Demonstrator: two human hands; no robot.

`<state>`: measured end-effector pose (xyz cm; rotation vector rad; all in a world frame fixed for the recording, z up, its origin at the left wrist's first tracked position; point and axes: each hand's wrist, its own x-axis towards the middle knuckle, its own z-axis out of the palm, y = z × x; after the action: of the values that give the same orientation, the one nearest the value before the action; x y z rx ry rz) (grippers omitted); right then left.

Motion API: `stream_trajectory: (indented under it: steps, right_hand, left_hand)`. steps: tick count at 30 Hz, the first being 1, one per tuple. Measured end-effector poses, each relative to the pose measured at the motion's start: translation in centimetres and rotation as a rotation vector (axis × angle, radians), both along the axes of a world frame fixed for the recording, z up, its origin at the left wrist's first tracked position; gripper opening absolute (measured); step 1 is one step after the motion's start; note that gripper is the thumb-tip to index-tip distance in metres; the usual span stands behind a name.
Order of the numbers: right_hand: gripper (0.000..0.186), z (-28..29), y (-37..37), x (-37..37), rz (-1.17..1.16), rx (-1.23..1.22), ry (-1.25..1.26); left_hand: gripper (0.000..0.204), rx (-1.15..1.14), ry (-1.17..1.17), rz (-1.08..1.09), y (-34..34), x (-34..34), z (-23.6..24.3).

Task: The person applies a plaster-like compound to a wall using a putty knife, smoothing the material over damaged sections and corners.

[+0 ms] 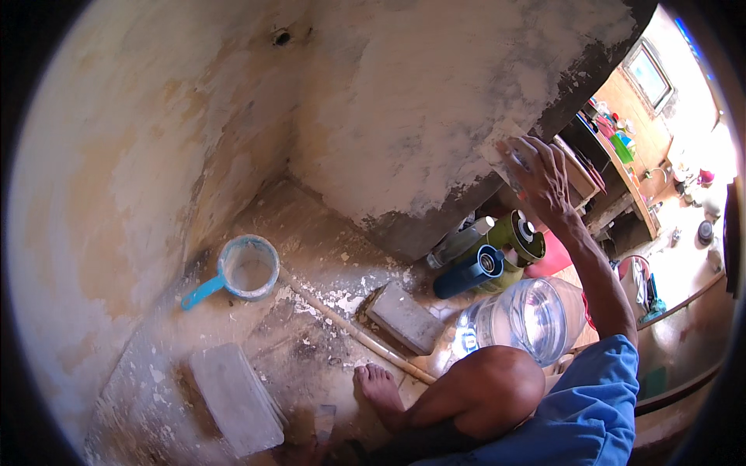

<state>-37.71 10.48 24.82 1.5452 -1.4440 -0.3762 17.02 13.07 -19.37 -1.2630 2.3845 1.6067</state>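
Observation:
My right hand [544, 175] is raised at the dark-edged, patchy pale wall [404, 101], its bent fingers on a small flat pale piece [501, 155] against the surface; I cannot make out what that piece is. At the bottom, a putty knife blade [325, 419] lies or is held beside a dim skin-coloured shape, possibly my left hand [309, 449], with its fingers unclear. My bare foot [377, 388] and bent knee [493, 380] are below.
A blue-handled pot [249, 268], stacked grey slabs [233, 396], a grey block [404, 318] and a long pole [342, 330] lie on the stained floor. Bottles [466, 272], green containers [519, 237] and a large water jug [521, 318] crowd the right; a cluttered counter [622, 144] stands beyond.

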Motion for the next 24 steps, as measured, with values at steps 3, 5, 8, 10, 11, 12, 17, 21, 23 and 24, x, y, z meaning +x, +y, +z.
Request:
stream_trajectory:
  steps: [3,5,8,10,11,12,17,21,23,24]
  right_hand:
    - [0.074,-0.4,-1.6,0.3,0.011,0.005,-0.043]
    - [0.072,-0.2,-3.1,0.5,-0.010,0.025,-0.024]
    - [0.071,0.9,-5.4,-0.8,-0.023,0.059,0.056]
    - [0.070,1.5,-7.1,-1.6,-0.043,0.069,0.109]
    - [0.070,2.0,-7.8,-1.9,-0.065,0.066,0.131]
    - [0.070,2.3,-8.3,-1.8,-0.083,0.063,0.151]
    - [0.070,0.8,-7.8,-1.3,-0.075,0.066,0.174]
    - [0.072,-4.4,-6.7,-0.6,-0.064,0.241,0.094]
    - [0.073,-5.9,-6.4,-0.1,-0.085,0.269,0.046]
    - [0.074,-6.2,-6.4,-0.2,-0.096,0.274,0.026]
  left_hand:
    - [0.038,0.021,-0.039,0.023,0.0,0.2,-0.1]
    - [0.039,0.033,-0.054,0.030,0.2,0.2,-0.1]
    - [0.040,0.048,-0.067,0.038,0.7,0.2,-0.2]
    - [0.041,0.055,-0.081,0.048,1.1,0.4,-0.2]
    - [0.041,0.057,-0.087,0.056,1.2,0.7,-0.2]
    - [0.042,0.047,-0.096,0.062,1.3,1.0,-0.3]
    - [0.044,-0.028,-0.141,0.043,2.1,2.1,-0.5]
    - [0.049,0.189,-0.112,0.094,2.7,2.4,-1.6]
    - [0.050,0.300,0.034,0.152,2.3,1.9,-0.6]
    - [0.050,0.269,0.026,0.159,1.7,1.5,0.6]
